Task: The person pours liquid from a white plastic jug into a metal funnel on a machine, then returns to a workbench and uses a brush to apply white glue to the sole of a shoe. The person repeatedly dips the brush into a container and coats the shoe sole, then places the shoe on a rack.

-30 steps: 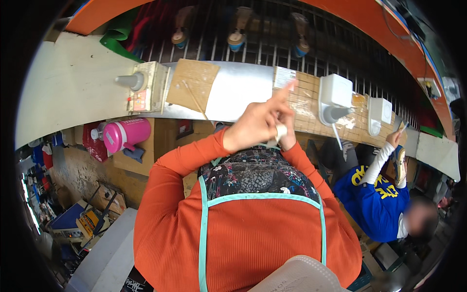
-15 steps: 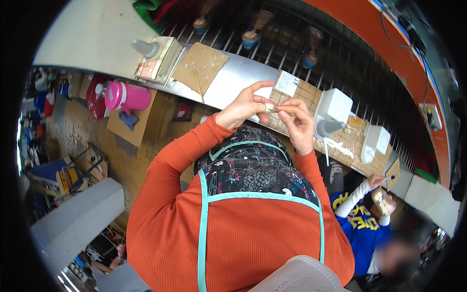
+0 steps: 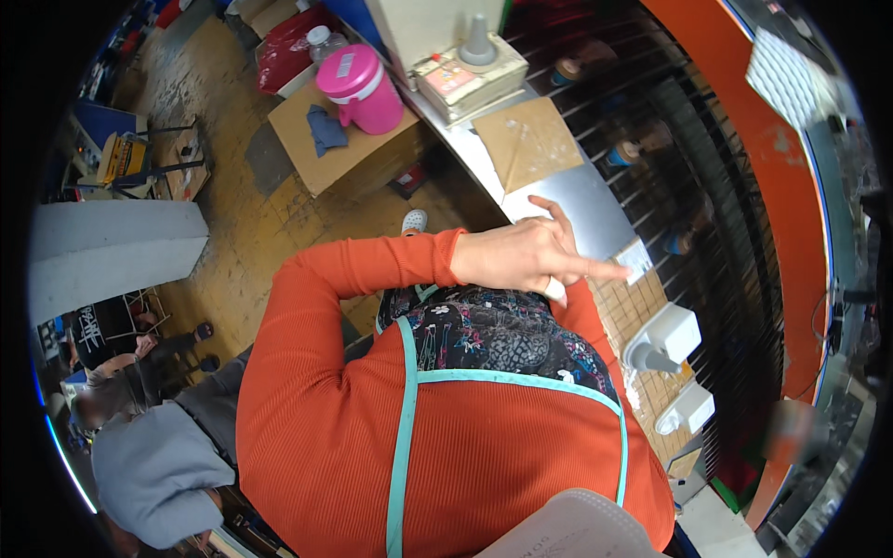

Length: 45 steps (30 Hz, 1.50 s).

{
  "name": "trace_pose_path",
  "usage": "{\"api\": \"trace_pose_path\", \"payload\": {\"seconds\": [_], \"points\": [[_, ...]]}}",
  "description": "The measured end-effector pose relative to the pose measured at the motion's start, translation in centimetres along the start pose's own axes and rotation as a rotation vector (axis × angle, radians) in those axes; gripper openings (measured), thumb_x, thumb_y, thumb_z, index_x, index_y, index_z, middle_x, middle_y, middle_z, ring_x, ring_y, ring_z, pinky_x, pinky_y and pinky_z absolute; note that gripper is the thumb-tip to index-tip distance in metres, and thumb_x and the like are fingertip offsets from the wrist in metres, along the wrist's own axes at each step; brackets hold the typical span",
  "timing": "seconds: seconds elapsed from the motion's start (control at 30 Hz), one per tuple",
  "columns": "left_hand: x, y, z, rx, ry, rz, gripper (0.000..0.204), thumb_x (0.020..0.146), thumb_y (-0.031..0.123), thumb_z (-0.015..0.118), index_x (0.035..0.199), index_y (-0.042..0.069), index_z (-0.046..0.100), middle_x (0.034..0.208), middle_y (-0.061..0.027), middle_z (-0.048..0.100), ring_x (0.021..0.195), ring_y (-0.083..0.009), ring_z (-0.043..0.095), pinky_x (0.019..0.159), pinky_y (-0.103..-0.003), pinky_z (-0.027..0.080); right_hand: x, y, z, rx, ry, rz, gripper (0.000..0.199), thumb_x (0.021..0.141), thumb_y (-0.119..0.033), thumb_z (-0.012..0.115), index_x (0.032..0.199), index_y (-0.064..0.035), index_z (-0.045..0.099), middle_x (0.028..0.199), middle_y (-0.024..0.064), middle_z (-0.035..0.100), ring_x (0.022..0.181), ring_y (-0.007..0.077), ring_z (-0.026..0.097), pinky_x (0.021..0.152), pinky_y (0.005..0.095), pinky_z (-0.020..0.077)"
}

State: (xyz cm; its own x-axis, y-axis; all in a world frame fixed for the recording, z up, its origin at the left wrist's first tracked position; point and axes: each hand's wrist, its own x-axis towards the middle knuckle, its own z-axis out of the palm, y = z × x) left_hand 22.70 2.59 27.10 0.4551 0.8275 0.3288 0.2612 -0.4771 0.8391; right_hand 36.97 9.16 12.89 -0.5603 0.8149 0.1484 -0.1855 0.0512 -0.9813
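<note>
In front of my apron, my left hand (image 3: 521,256) shows its back, one finger stretched out to the right. A white wrap (image 3: 555,286) sits around one of its digits, near the tip. I see nothing held in this hand. My right hand lies mostly hidden behind the left one; only the right sleeve (image 3: 581,312) shows beneath it. One raised finger (image 3: 556,212) stands above the hands, and I cannot tell which hand it belongs to. Just beyond lies the metal bench edge with a brown board (image 3: 530,139), and a gridded brown mat (image 3: 619,302).
White containers (image 3: 674,330) stand on the mat at the right. A cream box with a grey cone (image 3: 479,46) is at the back. Cups ride on dark conveyor bars (image 3: 688,167). At the left, a pink jug (image 3: 363,88) stands on a carton (image 3: 302,149). A seated person (image 3: 163,465) is lower left.
The view has turned, so the bench now slants down to the right. My hands have gone from fingertips meeting around a small pale thing to the left crossing over the right.
</note>
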Motion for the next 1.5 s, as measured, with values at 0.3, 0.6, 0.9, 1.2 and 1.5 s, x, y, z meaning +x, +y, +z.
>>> {"api": "trace_pose_path", "payload": {"seconds": [0.3,0.6,0.9,1.2,1.5], "points": [[-9.5,-7.3,-14.5,-0.867,0.615,-0.586,0.062,0.084,0.001,0.067,0.139,0.003,0.041,0.086,-0.0116,0.071,0.069,-0.0146,0.068,0.065,-0.026,0.055,8.0,-6.4,14.8,-0.698,0.099,-0.862,0.024,0.064,-0.018,0.087,0.085,-0.0113,0.078,0.13,0.0157,0.051,0.11,0.0287,0.054,0.089,0.0379,0.0447],[-16.9,-8.3,-20.5,0.014,0.099,-0.528,0.098,0.071,0.013,0.081,0.151,0.008,0.023,0.064,-0.0081,0.064,0.051,-0.0175,0.064,0.048,-0.032,0.046,13.7,-1.4,21.3,0.649,0.231,0.654,0.031,0.097,-0.015,0.056,0.121,0.0039,0.056,0.113,0.0142,0.064,0.104,0.0228,0.062,0.093,0.0382,0.0497],[-19.0,-12.5,-19.1,0.737,0.386,-0.211,0.06,0.078,0.011,0.069,0.135,0.016,0.053,0.095,-0.0045,0.059,0.087,-0.0196,0.059,0.086,-0.04,0.034,20.7,3.7,24.3,0.246,0.522,0.281,0.053,0.095,-0.006,0.04,0.145,-0.008,0.023,0.079,0.0051,0.053,0.052,0.0122,0.045,0.045,0.0267,0.0383],[-23.5,-12.5,-22.0,0.634,0.309,-0.694,0.071,0.08,0.035,0.073,0.143,0.02,0.045,0.126,-0.0123,0.056,0.114,-0.0284,0.056,0.102,-0.056,0.029,26.7,5.7,28.7,-1.322,0.217,0.123,0.084,0.082,-0.009,0.053,0.144,0.0168,0.003,0.067,0.0211,0.067,0.06,0.0326,0.067,0.052,0.0459,0.052],[-28.2,-11.0,-20.6,0.6,0.382,-1.018,0.059,0.085,0.039,0.067,0.136,0.013,0.052,0.108,-0.0155,0.064,0.097,-0.0326,0.061,0.093,-0.047,0.038,28.4,1.3,29.2,-1.636,-0.018,0.295,0.099,0.07,-0.039,0.077,0.129,0.0274,0.033,0.083,0.0202,0.071,0.073,0.0298,0.071,0.063,0.0387,0.0545]]}}
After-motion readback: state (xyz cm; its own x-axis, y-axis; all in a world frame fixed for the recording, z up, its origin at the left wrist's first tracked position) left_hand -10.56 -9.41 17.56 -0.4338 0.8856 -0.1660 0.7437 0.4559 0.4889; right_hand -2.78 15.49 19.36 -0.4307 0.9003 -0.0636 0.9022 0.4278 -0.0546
